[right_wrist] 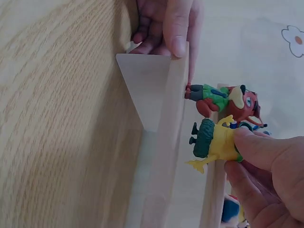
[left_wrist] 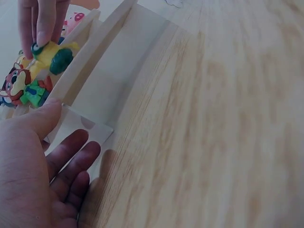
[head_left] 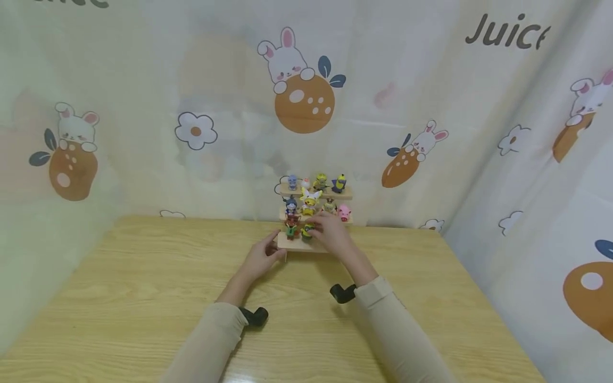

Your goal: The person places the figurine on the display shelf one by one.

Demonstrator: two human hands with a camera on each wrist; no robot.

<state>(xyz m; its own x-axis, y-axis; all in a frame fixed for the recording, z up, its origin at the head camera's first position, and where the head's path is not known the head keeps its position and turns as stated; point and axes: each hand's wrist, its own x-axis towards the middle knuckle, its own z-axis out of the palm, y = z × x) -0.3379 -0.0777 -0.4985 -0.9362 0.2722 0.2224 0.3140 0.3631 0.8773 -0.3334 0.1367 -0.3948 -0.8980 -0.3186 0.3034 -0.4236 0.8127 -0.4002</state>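
Note:
A small tiered wooden display shelf [head_left: 299, 245] stands at the back of the table, with toy figurines on its steps. My right hand [head_left: 331, 232] pinches a yellow figurine with a green skirt [right_wrist: 218, 141] by its head, thumb against fingers. Its feet point down, close over the lowest step. Beside it on that step stands a fox figurine [right_wrist: 216, 99] in a green shirt. My left hand [head_left: 261, 258] grips the left end of the lowest step; its thumb [left_wrist: 45, 116] lies on the board's end and the other fingers curl below.
On the middle step sit a pink pig figurine [head_left: 344, 213] and a yellow figurine with white ears [head_left: 310, 201], among others. Several more line the top step [head_left: 342, 194]. A printed curtain [head_left: 230, 175] hangs right behind the shelf. The wooden table [head_left: 191, 319] extends toward me.

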